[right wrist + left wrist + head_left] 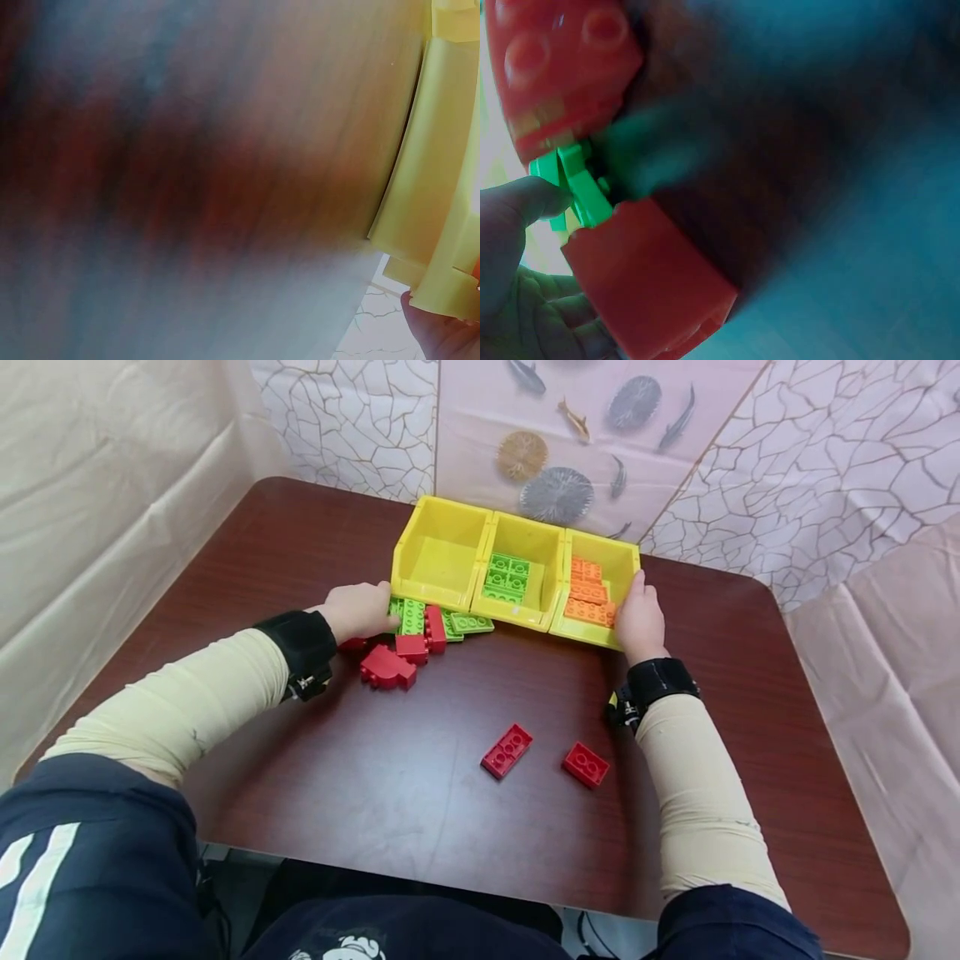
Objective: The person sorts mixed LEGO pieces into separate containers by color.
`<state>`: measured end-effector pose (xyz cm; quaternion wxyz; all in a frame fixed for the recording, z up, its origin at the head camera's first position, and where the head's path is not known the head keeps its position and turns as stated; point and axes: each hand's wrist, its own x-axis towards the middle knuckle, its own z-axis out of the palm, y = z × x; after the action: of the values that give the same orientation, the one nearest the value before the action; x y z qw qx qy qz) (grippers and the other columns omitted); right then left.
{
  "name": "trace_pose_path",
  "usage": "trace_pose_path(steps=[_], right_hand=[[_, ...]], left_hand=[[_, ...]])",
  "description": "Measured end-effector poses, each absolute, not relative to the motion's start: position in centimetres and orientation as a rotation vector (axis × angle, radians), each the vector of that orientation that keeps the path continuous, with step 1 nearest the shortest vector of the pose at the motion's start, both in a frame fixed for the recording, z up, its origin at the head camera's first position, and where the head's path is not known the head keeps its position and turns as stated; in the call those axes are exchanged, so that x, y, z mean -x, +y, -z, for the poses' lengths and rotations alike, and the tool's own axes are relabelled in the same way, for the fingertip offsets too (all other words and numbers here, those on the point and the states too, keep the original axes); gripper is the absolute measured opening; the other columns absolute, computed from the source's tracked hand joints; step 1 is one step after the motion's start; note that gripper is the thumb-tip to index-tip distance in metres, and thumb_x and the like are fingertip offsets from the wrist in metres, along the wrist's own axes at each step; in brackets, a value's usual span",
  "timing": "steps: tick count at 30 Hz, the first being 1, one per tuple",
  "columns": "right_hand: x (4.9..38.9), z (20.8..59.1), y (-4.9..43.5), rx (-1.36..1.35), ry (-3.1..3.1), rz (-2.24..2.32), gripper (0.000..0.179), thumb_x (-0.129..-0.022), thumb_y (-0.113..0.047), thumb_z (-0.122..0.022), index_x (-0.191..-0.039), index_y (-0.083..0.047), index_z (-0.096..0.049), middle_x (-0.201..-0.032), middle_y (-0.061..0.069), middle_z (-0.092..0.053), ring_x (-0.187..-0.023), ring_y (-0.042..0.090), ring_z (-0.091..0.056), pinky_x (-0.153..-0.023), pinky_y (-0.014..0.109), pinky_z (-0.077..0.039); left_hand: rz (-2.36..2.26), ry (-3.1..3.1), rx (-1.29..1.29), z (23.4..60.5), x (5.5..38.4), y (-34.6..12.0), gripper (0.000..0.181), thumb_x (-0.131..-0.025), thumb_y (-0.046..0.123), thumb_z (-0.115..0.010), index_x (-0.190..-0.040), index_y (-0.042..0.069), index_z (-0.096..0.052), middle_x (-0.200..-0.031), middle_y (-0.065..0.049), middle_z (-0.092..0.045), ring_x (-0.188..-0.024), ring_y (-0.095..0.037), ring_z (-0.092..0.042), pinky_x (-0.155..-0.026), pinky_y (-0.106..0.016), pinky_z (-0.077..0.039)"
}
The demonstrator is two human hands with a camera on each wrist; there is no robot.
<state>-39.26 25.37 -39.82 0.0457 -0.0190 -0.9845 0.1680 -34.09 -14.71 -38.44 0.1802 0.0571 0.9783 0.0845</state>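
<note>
My head camera shows three yellow bins [513,613] joined in a row at the far side of the brown table [375,760]. The row's long axis slants from far left to nearer right; its low front walls face near. Only here do I see green bricks [507,578] inside the middle bin and orange bricks [588,593] inside the right one. The right hand [642,622] grips the row's right end. The left hand [360,610] is at the left bin's near corner; I cannot tell whether it grips. My left wrist camera adds its thumb beside loose green pieces [585,184], between two red bricks [649,277]. My right wrist camera shows a fingertip at the yellow edge.
</note>
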Motion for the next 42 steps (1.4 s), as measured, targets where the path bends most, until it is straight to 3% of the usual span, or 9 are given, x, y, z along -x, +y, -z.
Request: trace_pose_path(steps=[13,26,32,42], right_hand=[[39.7,40.2,25.7,0.056,-3.010,-0.519,0.063,-0.099,-0.015,-0.038,-0.148,0.000,-0.002,-0.131,0.032,-0.034,-0.106,0.046,-0.046,-0.090,0.052,-0.038],[39.8,40.2,25.8,0.069,-3.028,-0.539,0.065,-0.099,-0.017,-0.038,-0.148,-0.002,0.001,-0.135,0.029,-0.032,-0.110,0.044,-0.045,-0.092,0.052,-0.037],[39.8,40.2,25.6,0.067,-3.044,-0.517,0.062,-0.100,-0.016,-0.035,-0.149,-0.002,0.001,-0.135,0.029,-0.032,-0.110,0.043,-0.046,-0.093,0.051,-0.037],[40.1,40.2,26.0,0.073,-3.069,-0.515,0.060,-0.100,-0.015,-0.030,-0.148,-0.004,0.004,-0.137,0.028,-0.031,-0.111,0.042,-0.046,-0.093,0.051,-0.037]], left_hand=[[-0.263,2.726,-0.437,38.8,30.9,-11.7,0.041,-0.088,0.033,-0.058,-0.121,0.011,-0.046,-0.101,-0.010,-0.060,-0.081,-0.023,-0.056,-0.071,-0.040,-0.045],[-0.155,2.787,-0.584,39.1,30.8,-9.5,0.032,-0.090,0.031,-0.056,-0.111,0.008,-0.050,-0.101,-0.010,-0.058,-0.092,-0.022,-0.055,-0.077,-0.044,-0.047],[-0.066,2.844,-0.560,39.2,30.8,-10.4,0.029,-0.090,0.029,-0.055,-0.105,0.005,-0.049,-0.096,-0.011,-0.055,-0.088,-0.024,-0.056,-0.072,-0.046,-0.049],[-0.056,2.823,-0.382,38.8,31.2,-10.4,0.049,-0.089,0.046,-0.055,-0.112,0.003,-0.047,-0.092,-0.010,-0.052,-0.082,-0.024,-0.054,-0.069,-0.042,-0.047]])
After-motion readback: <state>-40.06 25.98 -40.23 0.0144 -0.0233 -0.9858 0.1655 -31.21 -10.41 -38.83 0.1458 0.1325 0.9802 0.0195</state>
